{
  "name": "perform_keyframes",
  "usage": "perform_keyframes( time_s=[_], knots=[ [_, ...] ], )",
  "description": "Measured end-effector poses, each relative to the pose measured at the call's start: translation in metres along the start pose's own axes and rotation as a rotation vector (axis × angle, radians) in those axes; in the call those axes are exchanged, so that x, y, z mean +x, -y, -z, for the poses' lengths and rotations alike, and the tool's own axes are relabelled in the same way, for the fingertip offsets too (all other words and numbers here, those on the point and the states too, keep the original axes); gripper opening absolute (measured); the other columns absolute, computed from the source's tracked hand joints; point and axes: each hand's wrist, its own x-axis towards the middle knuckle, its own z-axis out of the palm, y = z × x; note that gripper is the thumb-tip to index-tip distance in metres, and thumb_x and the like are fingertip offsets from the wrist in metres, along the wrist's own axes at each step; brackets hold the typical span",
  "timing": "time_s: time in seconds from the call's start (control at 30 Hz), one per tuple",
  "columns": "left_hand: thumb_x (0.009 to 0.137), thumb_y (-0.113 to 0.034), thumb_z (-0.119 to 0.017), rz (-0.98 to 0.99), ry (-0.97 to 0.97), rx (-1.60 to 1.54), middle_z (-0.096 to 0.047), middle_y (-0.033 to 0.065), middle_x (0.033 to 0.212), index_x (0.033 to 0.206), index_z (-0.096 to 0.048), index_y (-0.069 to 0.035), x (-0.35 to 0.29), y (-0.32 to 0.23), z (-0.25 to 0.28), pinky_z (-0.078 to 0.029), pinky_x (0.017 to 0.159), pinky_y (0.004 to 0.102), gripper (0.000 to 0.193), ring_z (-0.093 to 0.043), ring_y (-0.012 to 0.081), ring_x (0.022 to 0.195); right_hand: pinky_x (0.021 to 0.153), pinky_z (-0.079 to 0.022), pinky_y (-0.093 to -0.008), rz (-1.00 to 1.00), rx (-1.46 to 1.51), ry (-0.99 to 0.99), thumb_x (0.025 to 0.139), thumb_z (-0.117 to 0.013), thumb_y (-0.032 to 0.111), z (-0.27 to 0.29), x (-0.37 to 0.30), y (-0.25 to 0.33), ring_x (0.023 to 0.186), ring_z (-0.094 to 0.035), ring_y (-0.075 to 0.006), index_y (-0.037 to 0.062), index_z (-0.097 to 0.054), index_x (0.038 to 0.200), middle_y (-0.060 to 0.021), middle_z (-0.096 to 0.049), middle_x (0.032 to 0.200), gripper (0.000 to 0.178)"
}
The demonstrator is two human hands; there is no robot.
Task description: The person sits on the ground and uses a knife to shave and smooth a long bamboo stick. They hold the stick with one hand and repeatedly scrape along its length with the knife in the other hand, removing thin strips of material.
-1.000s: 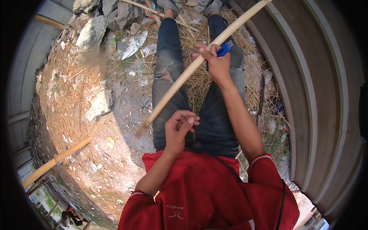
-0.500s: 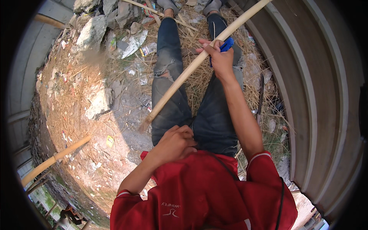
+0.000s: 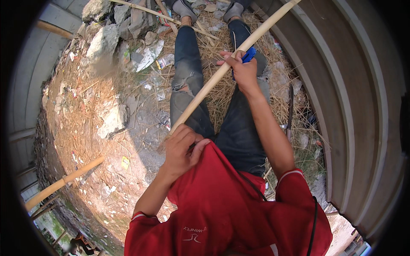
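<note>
A long pale wooden pole (image 3: pixel 213 80) lies slantwise across my legs, from the upper right to my left thigh. My right hand (image 3: pixel 244 70) is closed about its upper part, thumb over the wood and some fingertips poking out on the far side. In that same hand sits a blue tool (image 3: pixel 248 55); its kind is mostly hidden by the fingers. My left hand (image 3: pixel 183 147) is closed on the hem of my red shirt (image 3: pixel 209 170), pulling the cloth up into a peak. Behind that hand the pole's frayed lower end is mostly covered.
Corrugated metal sheeting (image 3: pixel 350 94) curves along the right. Broken concrete chunks (image 3: pixel 102 42) lie at the upper left, with another rock (image 3: pixel 114 121) below. A second pole (image 3: pixel 64 181) juts in at the left. Straw (image 3: pixel 220 91) and litter cover the ground around my legs.
My left hand has moved from my lap slightly up and left, drawing the shirt hem with it, and now covers the pole's lower end. My right hand keeps its grip.
</note>
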Motion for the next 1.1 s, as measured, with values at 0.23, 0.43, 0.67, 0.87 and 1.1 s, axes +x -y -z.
perform_keyframes(
  time_s=[0.23,0.43,0.67,0.87,1.1],
  knots=[
    [0.081,-0.016,-0.085,0.101,0.182,-0.211,-0.070,0.0062,0.081,0.085,-0.072,-0.003,0.000,0.024,-0.050,-0.052,0.064,0.0387,0.019,-0.064,0.0273,0.073,0.076,-0.063,-0.0390,-0.022,0.001,0.019,0.092,-0.066,-0.007,-0.002,-0.002,0.006,0.086,-0.077,-0.0320,0.0068,-0.041,0.074,-0.0292,-0.071,0.110,0.034],
    [0.088,-0.020,-0.081,0.080,-0.252,0.106,-0.072,0.0149,0.098,0.117,-0.068,-0.002,0.023,0.046,-0.030,-0.053,0.076,0.0376,0.037,-0.068,0.0302,0.089,0.078,-0.062,-0.0389,-0.045,0.047,0.023,0.090,-0.068,-0.006,0.005,-0.004,0.023,0.089,-0.077,-0.0330,0.0095,-0.038,0.072,-0.0308,-0.071,0.113,0.038],
    [0.094,-0.020,-0.077,0.461,-0.103,-0.299,-0.075,0.0125,0.089,0.118,-0.068,0.002,0.013,0.071,-0.055,-0.053,0.073,0.0311,0.034,-0.070,0.0166,0.079,0.073,-0.060,-0.0349,-0.100,-0.010,0.145,0.093,-0.073,0.005,-0.005,-0.003,0.027,0.084,-0.075,-0.0253,0.0118,-0.035,0.068,-0.0194,-0.070,0.094,0.046],
    [0.096,-0.019,-0.075,0.606,-0.228,-0.347,-0.075,0.0109,0.084,0.114,-0.070,0.004,0.013,0.084,-0.050,-0.052,0.068,0.0266,0.029,-0.068,0.0102,0.075,0.067,-0.050,-0.0279,-0.182,-0.906,0.121,0.092,-0.080,0.031,-0.007,-0.022,0.055,0.073,-0.063,-0.0112,-0.0040,-0.061,0.090,-0.0082,-0.063,0.077,0.040],
    [0.099,-0.019,-0.073,0.644,-0.326,-0.330,-0.069,0.0023,0.078,0.114,-0.069,0.004,0.014,0.094,-0.028,-0.044,0.056,0.0222,0.028,-0.058,0.0051,0.063,0.084,-0.051,-0.0373,0.393,-0.909,0.028,0.094,-0.070,0.035,0.029,-0.023,-0.002,0.089,-0.068,-0.0321,-0.0103,-0.069,0.101,-0.0192,-0.071,0.099,0.046]
  ],
)
